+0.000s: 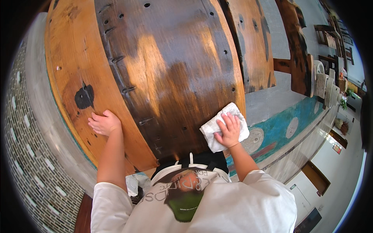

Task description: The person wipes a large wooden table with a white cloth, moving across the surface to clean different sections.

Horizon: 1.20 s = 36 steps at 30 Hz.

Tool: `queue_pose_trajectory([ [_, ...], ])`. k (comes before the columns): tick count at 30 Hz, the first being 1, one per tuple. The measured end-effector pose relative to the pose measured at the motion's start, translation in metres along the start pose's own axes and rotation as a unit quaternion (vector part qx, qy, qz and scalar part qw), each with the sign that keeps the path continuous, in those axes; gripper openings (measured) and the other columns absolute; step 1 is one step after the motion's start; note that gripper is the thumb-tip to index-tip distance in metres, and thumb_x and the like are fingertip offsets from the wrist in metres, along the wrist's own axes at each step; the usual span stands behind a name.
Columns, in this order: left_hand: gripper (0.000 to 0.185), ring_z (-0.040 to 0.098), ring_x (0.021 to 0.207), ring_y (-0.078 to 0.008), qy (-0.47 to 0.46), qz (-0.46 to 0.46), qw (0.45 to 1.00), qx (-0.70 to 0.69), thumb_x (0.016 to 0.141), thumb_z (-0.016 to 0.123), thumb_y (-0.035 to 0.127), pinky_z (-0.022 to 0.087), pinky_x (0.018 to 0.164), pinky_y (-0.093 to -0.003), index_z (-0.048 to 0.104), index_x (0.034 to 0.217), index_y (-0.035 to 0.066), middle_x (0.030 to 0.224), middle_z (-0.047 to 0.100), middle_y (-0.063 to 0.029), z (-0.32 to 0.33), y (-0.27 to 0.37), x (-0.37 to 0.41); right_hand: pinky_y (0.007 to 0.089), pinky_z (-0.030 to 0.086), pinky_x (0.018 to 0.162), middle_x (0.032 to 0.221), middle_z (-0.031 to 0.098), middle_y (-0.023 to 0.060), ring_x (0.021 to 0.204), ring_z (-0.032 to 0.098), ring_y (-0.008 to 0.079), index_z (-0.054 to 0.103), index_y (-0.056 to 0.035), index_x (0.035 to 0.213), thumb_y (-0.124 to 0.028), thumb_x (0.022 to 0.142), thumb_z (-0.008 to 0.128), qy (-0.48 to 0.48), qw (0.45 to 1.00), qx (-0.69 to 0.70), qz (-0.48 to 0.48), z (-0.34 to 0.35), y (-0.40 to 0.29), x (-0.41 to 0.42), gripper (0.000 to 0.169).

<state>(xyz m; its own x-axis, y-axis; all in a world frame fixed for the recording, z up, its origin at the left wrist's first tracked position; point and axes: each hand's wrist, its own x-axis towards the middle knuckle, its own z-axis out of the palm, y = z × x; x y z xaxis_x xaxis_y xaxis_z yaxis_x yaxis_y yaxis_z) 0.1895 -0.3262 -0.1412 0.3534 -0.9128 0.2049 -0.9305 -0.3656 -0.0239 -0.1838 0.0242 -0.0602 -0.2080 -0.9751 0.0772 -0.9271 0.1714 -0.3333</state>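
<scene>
A large varnished wooden tabletop (177, 87) lies before me, with a dark middle board and a lighter orange board (84, 58) on the left. My left hand (105, 123) rests on that lighter board, just below a black knot, holding nothing. Under my right hand (230, 129) is a folded white cloth (211, 128), lying at the right near corner of the tabletop. The right fingers are spread over the cloth and press it flat. Small holes and carved cracks mark the dark board, and light reflects on its glossy surface.
Beyond a narrow gap on the right is a second wooden slab (256, 43). Farther right stand a dark wooden bench (300, 58) and stone pieces (322, 84). A blue-green floor strip (276, 137) runs past the table. A mosaic-patterned surface (32, 145) lies at the left.
</scene>
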Motion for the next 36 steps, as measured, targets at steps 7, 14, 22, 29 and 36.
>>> queue_pose_trajectory([
  [7, 0.064, 0.027, 0.153, -0.0417, -0.028, -0.004, 1.0, -0.013, 0.092, 0.054, 0.031, 0.02, 0.124, -0.0568, 0.045, 0.15, 0.004, 0.161, 0.036, -0.0243, -0.01, 0.007, -0.001, 0.0557, 0.031, 0.116, 0.148, 0.054, 0.0142, 0.14, 0.046, 0.0386, 0.061, -0.0122, 0.134, -0.031, 0.081, 0.072, 0.044, 0.997, -0.054, -0.044, 0.005, 0.051, 0.17, 0.056],
  [14, 0.068, 0.021, 0.154, -0.0435, -0.03, 0.008, 0.998, -0.046, 0.089, 0.055, 0.029, 0.017, 0.123, -0.06, 0.042, 0.15, 0.001, 0.161, 0.031, -0.026, -0.014, 0.005, -0.001, 0.043, 0.045, 0.105, 0.138, 0.062, 0.0101, 0.123, 0.06, 0.0331, 0.064, -0.0139, 0.134, -0.038, 0.096, 0.064, 0.13, 0.968, -0.093, -0.194, 0.069, 0.051, 0.511, 0.046],
  [22, 0.067, 0.023, 0.153, -0.0439, -0.022, 0.013, 0.999, -0.042, 0.089, 0.055, 0.028, 0.017, 0.123, -0.0594, 0.043, 0.148, 0.0, 0.16, 0.033, -0.0263, -0.013, 0.005, -0.002, 0.0471, 0.037, 0.114, 0.142, 0.057, 0.0146, 0.136, 0.049, 0.0348, 0.059, -0.0074, 0.134, -0.046, 0.09, 0.066, 0.068, 0.968, 0.014, -0.242, 0.161, -0.189, 0.588, 0.059],
  [29, 0.068, 0.027, 0.151, -0.0453, -0.011, 0.007, 0.999, -0.033, 0.086, 0.056, 0.03, 0.02, 0.122, -0.0606, 0.045, 0.146, 0.001, 0.157, 0.036, -0.0276, -0.005, 0.001, 0.002, 0.0515, 0.036, 0.111, 0.132, 0.06, 0.0068, 0.13, 0.05, 0.031, 0.065, -0.0155, 0.12, -0.045, 0.084, 0.074, 0.082, 0.962, 0.095, -0.241, 0.147, -0.196, 0.359, 0.048],
  [36, 0.067, 0.026, 0.152, -0.0436, -0.015, 0.0, 0.999, -0.037, 0.088, 0.056, 0.031, 0.018, 0.123, -0.0589, 0.045, 0.147, 0.003, 0.158, 0.035, -0.0266, -0.008, 0.005, 0.001, 0.0529, 0.033, 0.116, 0.142, 0.058, 0.0002, 0.138, 0.05, 0.0264, 0.066, -0.0231, 0.127, -0.039, 0.085, 0.075, -0.158, 0.926, 0.152, -0.309, 0.073, -0.15, 0.043, 0.045],
])
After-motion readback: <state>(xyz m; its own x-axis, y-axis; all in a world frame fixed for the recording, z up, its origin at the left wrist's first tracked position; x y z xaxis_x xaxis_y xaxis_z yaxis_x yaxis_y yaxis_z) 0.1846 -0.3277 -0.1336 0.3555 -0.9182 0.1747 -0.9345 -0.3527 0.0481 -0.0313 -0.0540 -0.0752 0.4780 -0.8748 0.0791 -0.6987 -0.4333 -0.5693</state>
